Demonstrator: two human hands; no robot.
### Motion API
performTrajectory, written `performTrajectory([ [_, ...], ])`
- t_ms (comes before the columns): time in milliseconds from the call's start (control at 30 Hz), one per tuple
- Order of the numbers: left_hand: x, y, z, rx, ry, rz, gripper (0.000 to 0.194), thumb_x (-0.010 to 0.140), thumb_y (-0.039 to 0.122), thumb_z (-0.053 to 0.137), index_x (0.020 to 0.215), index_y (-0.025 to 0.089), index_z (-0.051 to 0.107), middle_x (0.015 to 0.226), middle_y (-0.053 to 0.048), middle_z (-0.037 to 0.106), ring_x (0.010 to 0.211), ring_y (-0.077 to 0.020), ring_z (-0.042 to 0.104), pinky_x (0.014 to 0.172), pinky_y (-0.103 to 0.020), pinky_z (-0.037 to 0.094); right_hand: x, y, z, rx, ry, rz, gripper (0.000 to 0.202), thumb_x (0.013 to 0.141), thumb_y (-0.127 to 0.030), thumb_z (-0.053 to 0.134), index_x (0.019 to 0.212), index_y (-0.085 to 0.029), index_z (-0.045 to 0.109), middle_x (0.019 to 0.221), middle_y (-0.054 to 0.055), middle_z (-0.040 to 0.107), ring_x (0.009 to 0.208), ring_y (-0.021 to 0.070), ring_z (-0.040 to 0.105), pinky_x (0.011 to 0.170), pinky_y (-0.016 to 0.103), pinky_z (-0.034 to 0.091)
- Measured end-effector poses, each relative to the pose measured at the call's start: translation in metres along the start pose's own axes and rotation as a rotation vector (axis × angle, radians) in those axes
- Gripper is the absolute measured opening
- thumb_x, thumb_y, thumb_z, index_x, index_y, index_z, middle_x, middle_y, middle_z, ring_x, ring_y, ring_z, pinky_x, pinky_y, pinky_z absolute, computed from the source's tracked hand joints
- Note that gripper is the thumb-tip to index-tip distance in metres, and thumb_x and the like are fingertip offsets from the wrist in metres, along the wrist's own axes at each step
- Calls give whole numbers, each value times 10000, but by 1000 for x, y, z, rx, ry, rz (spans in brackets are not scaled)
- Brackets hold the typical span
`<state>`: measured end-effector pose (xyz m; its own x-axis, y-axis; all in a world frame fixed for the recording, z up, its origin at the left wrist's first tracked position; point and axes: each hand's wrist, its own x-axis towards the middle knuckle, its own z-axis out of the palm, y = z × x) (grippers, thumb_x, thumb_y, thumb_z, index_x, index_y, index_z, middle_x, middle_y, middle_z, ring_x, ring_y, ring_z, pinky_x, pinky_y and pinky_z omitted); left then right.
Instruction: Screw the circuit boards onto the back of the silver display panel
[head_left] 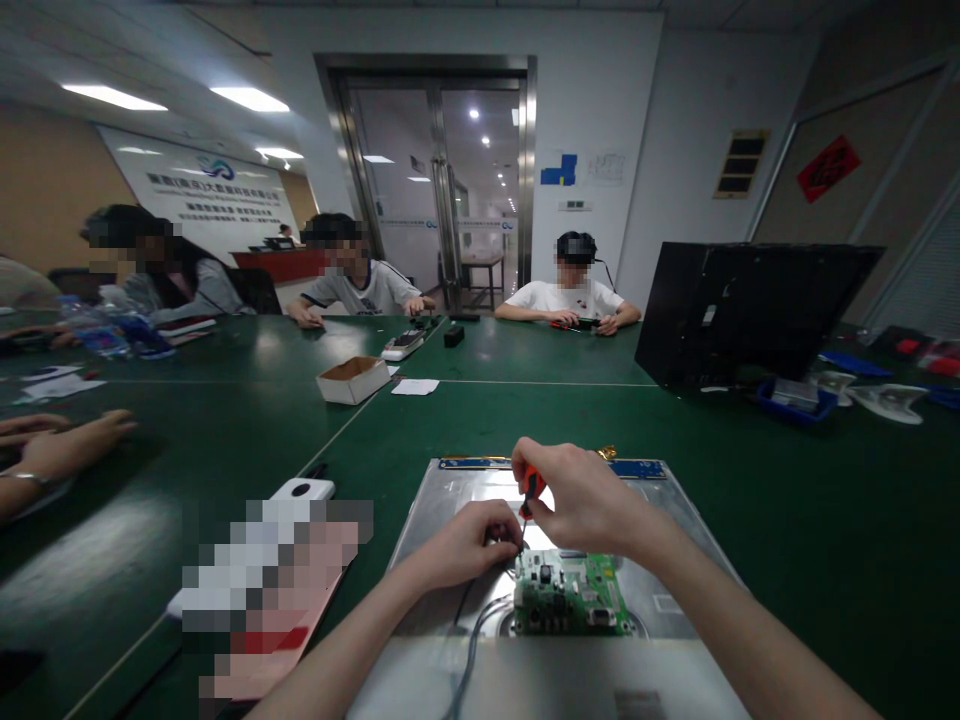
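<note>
A silver metal display panel (675, 560) lies before me with a green circuit board (574, 595) on it. My right hand (581, 495) is closed around the red and black handle of a screwdriver (532, 488). The screwdriver stands nearly upright, its tip down by the board's upper left corner. Next to that tip, my left hand (480, 540) has its fingers pinched together; whatever they hold is hidden. A grey cable (471, 655) runs from the board's left side toward me. Along the panel's far edge sits a narrow blue circuit strip (637, 469).
A white device (300, 492) and a pink flat item (330, 570), both partly pixelated, lie at left. Beyond are an open cardboard box (352, 382) and a black monitor (750, 310). Several people sit around the green table (570, 420); another person's hands (67, 445) rest far left.
</note>
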<state>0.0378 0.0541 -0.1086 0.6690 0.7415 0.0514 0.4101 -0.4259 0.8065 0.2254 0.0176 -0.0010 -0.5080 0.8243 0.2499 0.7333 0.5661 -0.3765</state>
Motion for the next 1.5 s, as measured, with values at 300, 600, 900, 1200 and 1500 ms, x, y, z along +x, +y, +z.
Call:
performTrajectory([
  [300,-1,-1,3,-42,14,-7,134,755,84,563,841,157,636,823,-6,644,746,-153,574,695,-262,452,2,-3,6,-131,108,45,193,855,-401,622,926,-227,573,782,-1,686,701,170,609,563,268,263],
  [600,-1,7,-1,9,10,-18,124,712,65,552,752,157,625,736,13,601,713,-148,542,672,-244,425,1,-9,7,-388,103,103,196,933,-375,508,844,-213,570,724,40,696,613,185,625,495,296,164],
  [900,-1,3,3,-40,27,-1,43,769,156,575,779,157,616,793,-15,648,734,-171,568,673,-269,461,-3,-15,4,-233,42,-121,118,859,-243,565,965,-201,533,857,17,693,684,158,611,524,278,255],
  [1200,1,-6,1,-50,-33,7,108,753,113,568,827,147,639,813,-25,649,769,-175,573,709,-272,467,-7,-8,-4,-106,-23,-69,267,785,-148,553,1043,-184,495,900,47,683,727,180,609,552,273,288],
  [1500,0,-1,1,-37,-21,18,154,734,91,535,836,138,640,817,-16,640,748,-168,563,679,-260,453,-8,-12,1,-113,7,-135,160,747,-191,574,885,-191,493,823,20,640,646,139,521,526,272,251],
])
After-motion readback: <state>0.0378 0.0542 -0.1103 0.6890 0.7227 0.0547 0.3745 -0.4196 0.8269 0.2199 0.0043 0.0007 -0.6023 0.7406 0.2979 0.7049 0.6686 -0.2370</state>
